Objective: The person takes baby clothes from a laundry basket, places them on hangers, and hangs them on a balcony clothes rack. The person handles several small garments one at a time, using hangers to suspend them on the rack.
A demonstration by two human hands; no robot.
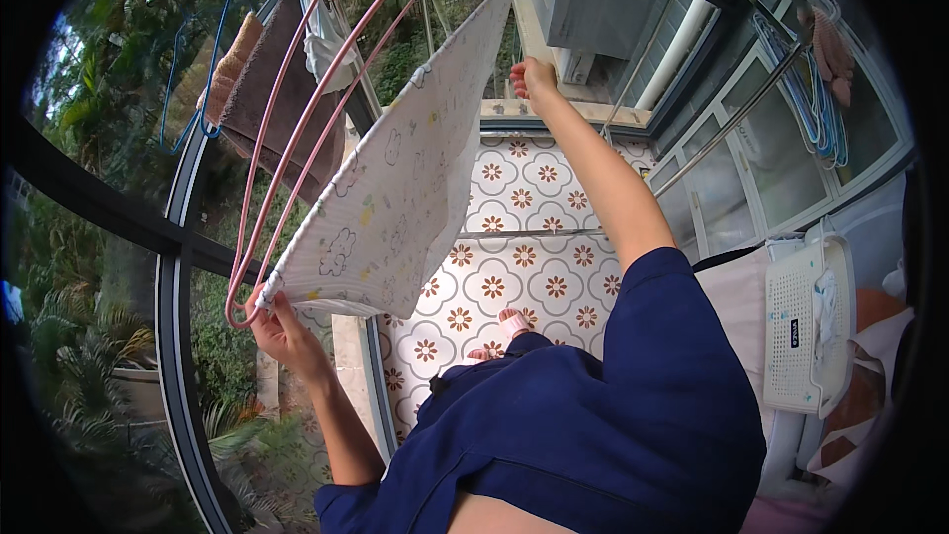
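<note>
A thin white cloth (415, 163) printed with cartoon figures and small yellow motifs hangs slanted in front of me. My left hand (285, 337) pinches its near corner against the rounded end of a pink hanger (236, 311). From there the hanger's several long bars run upward past the top of the view. The cloth's upper edge stretches away to a far point near the top middle. To the right of that far end, my right hand (535, 85) is raised with curled fingers, apart from the cloth; nothing shows in it.
Left, a grey towel (270, 89) and blue hangers (211, 130) hang by the dark window frame (172, 311). A metal rail (734, 119) and bundled hangers (815, 119) are upper right. A white perforated basket (786, 386) stands right. Patterned tiles (511, 259) lie below.
</note>
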